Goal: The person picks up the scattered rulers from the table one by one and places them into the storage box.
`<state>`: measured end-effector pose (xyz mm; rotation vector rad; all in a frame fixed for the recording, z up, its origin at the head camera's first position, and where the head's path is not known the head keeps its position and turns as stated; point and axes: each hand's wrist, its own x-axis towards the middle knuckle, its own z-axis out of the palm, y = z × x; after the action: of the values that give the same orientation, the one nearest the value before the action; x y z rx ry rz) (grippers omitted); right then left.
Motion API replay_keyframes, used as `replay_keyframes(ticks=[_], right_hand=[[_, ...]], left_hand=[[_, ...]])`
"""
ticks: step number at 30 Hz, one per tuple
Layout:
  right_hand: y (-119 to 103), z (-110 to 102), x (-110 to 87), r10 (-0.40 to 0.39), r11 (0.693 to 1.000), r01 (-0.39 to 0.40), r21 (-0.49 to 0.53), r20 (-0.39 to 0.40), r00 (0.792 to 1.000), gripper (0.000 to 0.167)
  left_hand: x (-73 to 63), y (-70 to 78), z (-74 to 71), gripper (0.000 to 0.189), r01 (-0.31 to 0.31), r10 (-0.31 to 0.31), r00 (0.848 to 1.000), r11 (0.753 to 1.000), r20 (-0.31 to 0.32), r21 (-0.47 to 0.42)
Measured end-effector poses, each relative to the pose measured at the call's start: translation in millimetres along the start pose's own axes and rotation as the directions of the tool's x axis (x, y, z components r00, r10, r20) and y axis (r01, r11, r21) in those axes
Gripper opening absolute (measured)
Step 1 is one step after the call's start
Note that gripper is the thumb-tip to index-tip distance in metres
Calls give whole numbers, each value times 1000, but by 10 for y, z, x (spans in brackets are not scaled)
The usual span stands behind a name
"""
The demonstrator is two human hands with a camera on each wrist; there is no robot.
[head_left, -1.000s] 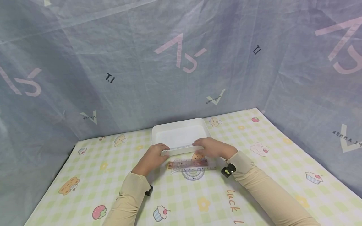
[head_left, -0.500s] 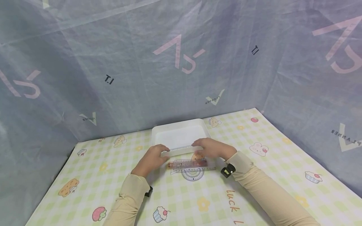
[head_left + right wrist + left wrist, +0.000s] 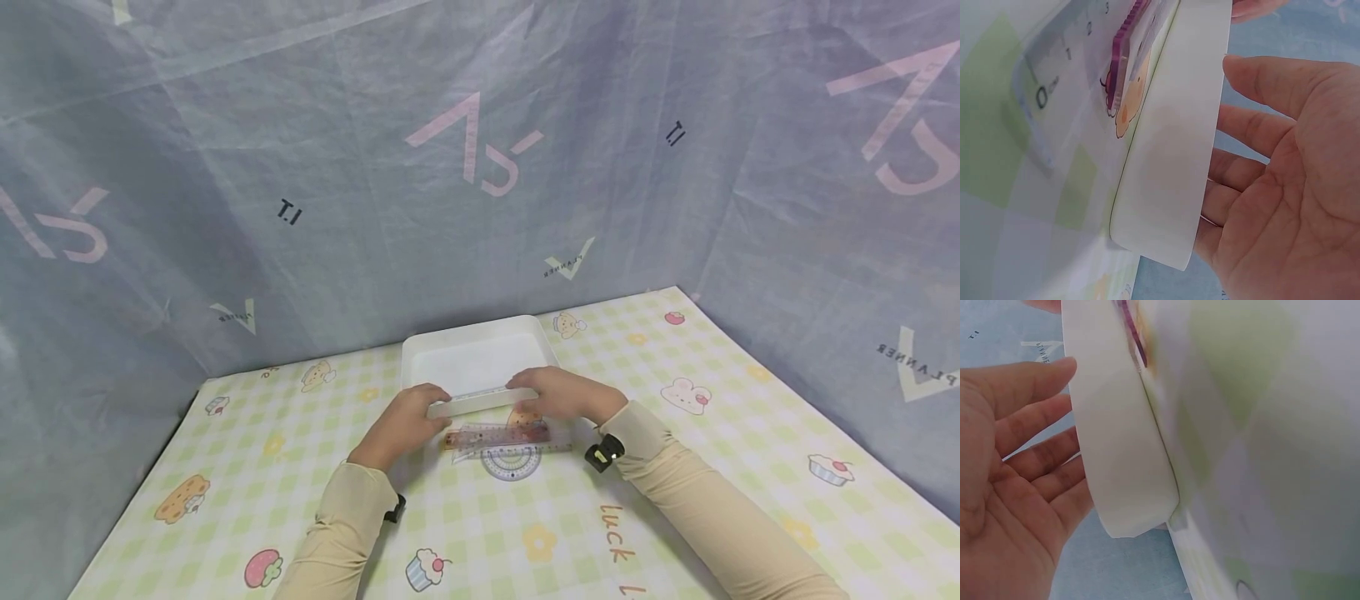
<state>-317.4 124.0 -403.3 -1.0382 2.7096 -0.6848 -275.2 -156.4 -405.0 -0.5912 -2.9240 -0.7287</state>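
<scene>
In the head view a white tray (image 3: 480,354) sits near the back of the table. My left hand (image 3: 401,423) is at its near left corner, my right hand (image 3: 566,393) at its near right side. A clear ruler (image 3: 480,392) with scale marks runs just inside the near wall, its ends at the fingertips of both hands. In the left wrist view, the fingers (image 3: 1038,434) reach behind the tray wall, which hides their tips. The right wrist view has the thumb right at the rim and the fingers (image 3: 1235,169) behind the wall.
In front of the tray lie a reddish clear ruler (image 3: 495,436) with an orange end and a clear protractor (image 3: 512,463), overlapping. A clear ruler (image 3: 1054,75) with a zero mark shows close by. A green checked cloth (image 3: 360,533) covers the table; grey-blue fabric (image 3: 337,167) hangs behind.
The marked face of the ruler between my hands shows as a thinner strip, slightly lower at the tray's near wall. Both hands stay nearly in place.
</scene>
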Motion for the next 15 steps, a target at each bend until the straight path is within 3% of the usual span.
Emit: replay_keyframes(ticks=[15], right_hand=[[-14,-8,14,-42,999,42,0,-45,998,38]], left_hand=[[-1,-11,1,33,10,-10,1000,997,1,75]])
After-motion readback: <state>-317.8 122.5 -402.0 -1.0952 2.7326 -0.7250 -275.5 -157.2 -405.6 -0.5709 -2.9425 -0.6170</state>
